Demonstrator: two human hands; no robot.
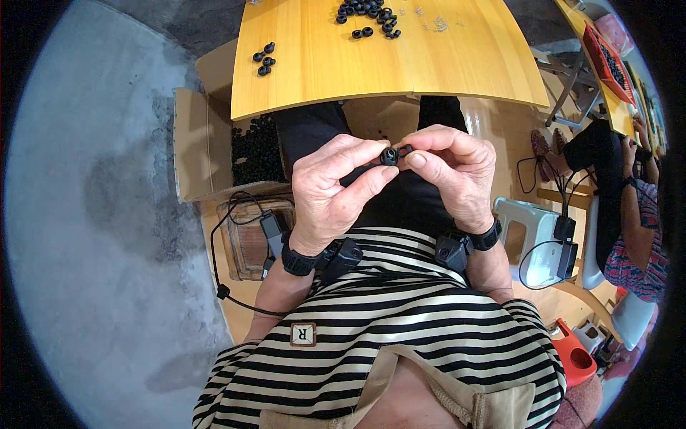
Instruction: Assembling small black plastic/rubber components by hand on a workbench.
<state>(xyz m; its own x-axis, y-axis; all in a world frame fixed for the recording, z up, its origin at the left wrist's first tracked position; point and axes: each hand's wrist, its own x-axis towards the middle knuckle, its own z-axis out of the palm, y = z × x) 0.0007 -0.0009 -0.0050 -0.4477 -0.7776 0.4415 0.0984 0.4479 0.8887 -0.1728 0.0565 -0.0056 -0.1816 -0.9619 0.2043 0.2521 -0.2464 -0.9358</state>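
Observation:
My left hand (330,187) pinches a small black round plastic part (389,156) between thumb and fingertips, its ring-like face turned up. Close beside it, my right hand (461,166) grips a smaller black piece (405,151) with a touch of red on it. The two pieces meet or nearly meet above my lap; whether they are joined I cannot tell. On the yellow table (400,71) lie a pile of similar black parts (368,10) and a small group of black parts (265,58) at the left. Tiny clear pieces (439,24) are scattered right of the pile.
Left of my legs stands an open cardboard box (196,143) holding many black parts (257,154). Cables and a black device (271,225) hang by my left arm. At the right are a pale stool (525,222), a red tray (607,64) and another person (643,222) seated at work.

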